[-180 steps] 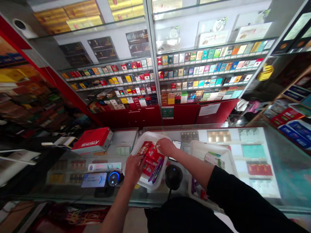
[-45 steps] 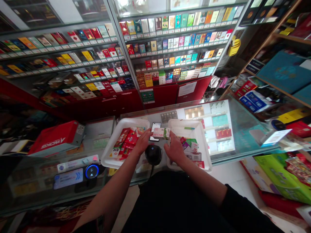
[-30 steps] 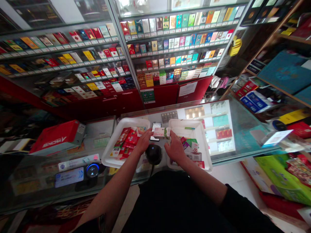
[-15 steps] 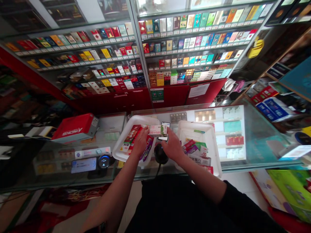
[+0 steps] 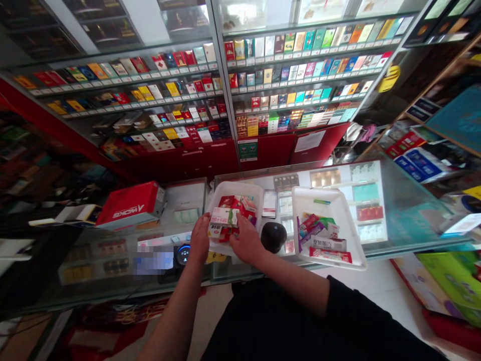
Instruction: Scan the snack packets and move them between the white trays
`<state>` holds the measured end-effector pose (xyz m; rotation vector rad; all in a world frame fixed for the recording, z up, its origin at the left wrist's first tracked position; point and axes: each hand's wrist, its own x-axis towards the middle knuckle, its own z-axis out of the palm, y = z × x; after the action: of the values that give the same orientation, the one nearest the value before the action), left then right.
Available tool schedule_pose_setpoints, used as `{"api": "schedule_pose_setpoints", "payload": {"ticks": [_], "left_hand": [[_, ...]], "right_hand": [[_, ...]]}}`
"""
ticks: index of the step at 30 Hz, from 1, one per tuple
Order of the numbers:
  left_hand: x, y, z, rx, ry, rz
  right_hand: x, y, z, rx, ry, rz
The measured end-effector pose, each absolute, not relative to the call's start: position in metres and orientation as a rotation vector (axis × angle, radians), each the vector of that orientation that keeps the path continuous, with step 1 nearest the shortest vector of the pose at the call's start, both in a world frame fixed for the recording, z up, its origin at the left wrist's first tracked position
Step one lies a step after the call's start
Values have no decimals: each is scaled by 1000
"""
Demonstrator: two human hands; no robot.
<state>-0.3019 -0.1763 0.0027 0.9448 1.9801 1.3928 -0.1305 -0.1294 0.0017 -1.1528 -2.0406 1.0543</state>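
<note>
A small white carton (image 5: 221, 217) with red lettering and a green picture is held level between my two hands, over the left white tray (image 5: 258, 192). My left hand (image 5: 200, 238) is closed at the carton's left end. At the other end my right hand (image 5: 246, 241) grips with its thumb and fingers; part of that grip is hidden. Under the carton, red and colourful snack packets (image 5: 240, 204) lie in the tray. The right white tray (image 5: 356, 243) holds several wrapped bars, among them a white bar (image 5: 327, 243) with dark lettering and a red bar (image 5: 329, 254).
Between the trays stand a phone (image 5: 269, 204) and a black rounded device (image 5: 273, 236) on the glass counter (image 5: 409, 225). A red box (image 5: 130, 204) and a lit round gadget (image 5: 184, 254) are to the left. Shelves of small packs (image 5: 270, 47) line the far side.
Both hands have moved the carton left and nearer to me, from beside the phone to over the left tray. My view has shifted slightly too.
</note>
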Motion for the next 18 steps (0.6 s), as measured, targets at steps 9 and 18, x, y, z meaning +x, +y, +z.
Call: {"api": "schedule_pose_setpoints", "payload": {"ticks": [9,18], "left_hand": [[-329,-192,-21,918,1864,1273],[-316,-192,-10,1112,1768,1166]], "right_hand": [[-160,-169,-27,-1210,-1979,1140],[-143,-183,-15,-1298,-1957,1006]]}}
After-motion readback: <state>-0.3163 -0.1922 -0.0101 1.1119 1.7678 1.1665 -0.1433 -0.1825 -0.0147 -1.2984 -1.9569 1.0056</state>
